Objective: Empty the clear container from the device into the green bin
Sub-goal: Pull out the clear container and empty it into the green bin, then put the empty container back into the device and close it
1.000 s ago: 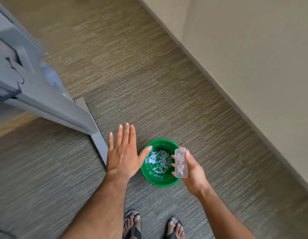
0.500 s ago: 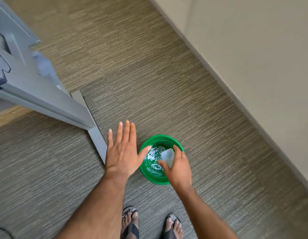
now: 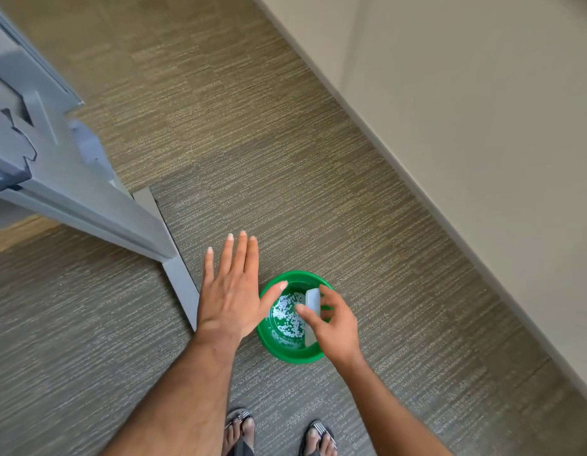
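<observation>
A green bin (image 3: 287,353) stands on the carpet (image 3: 285,192), near the person's feet and well apart from the wall (image 3: 482,126) that runs along the carpet's right edge. The bottom of the bin is scattered with small white pellets (image 3: 287,319).

The right hand (image 3: 334,327) is over the right half of the bin, its fingers and thumb closed around the clear container (image 3: 312,306). The container is held on edge, its long side running roughly away from the person, with its upper end showing above the thumb and its lower end below the palm. It hangs above the pellets inside the rim's outline; whether it touches the bin cannot be told. Its contents, if any, are too faint to make out.

The left hand (image 3: 231,294) is spread flat and empty, palm down, fingers straight and together and pointing away from the person. It hovers just left of the bin, and its thumb tip reaches over the bin's left rim.

To the left of the carpet stands a grey device (image 3: 55,166), its flat base plate (image 3: 173,255) lying on the carpet just beside the left hand. Two feet in sandals (image 3: 318,437) show at the lower edge, on the carpet below the bin.
</observation>
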`<state>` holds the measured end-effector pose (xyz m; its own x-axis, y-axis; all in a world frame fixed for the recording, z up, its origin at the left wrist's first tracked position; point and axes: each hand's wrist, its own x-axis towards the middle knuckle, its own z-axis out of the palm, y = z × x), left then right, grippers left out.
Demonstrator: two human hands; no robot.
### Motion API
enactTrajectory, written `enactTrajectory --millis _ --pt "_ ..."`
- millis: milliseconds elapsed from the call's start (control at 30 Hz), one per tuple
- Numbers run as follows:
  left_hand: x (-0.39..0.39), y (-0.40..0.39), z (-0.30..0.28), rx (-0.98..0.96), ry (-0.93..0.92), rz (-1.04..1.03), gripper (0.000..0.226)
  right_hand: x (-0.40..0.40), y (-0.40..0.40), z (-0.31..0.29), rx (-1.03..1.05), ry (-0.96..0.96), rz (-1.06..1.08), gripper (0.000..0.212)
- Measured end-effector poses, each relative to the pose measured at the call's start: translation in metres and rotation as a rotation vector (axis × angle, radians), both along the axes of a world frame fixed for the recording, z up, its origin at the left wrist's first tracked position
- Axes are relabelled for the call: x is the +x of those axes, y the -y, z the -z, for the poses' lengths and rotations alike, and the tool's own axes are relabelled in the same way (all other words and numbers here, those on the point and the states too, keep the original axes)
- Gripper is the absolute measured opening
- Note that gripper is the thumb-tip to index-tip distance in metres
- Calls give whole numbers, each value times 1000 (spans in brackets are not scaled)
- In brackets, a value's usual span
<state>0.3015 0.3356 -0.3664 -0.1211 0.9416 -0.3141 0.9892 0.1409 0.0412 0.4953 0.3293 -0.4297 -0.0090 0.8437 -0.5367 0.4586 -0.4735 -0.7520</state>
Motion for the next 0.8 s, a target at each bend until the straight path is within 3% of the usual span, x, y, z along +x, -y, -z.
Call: enactTrajectory --millis 133,300,533,800 --pt "5 -7 -35 43 6 1 102 7 -8 -46 -280 -567 284 40" --pt "19 -17 -109 164 55 -18 101 11 -18 -137 -432 -1010 507 49" --pt "26 2 -230 314 131 -45 102 -5 -8 -285 -429 -1070 404 62" --pt "-11 64 -332 433 138 -175 96 -36 26 -392 -451 -1040 236 74"
